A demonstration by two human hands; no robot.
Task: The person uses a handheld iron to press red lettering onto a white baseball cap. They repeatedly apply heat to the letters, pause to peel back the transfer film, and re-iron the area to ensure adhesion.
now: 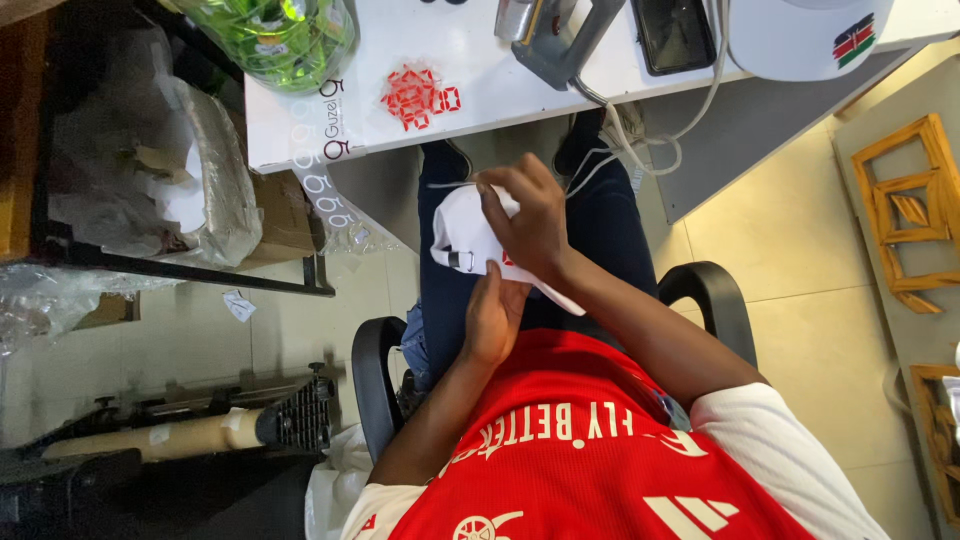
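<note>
A pile of red cut-out pieces [420, 97] lies on the white table [480, 95], far from the lap, apparently kept within reach. Below it, the left hand [493, 315] cups the white cap [462, 235] from beneath, fingers wrapped on its edge. The right hand [528, 215] presses down on top, fingers curled, steadying it.
</note>
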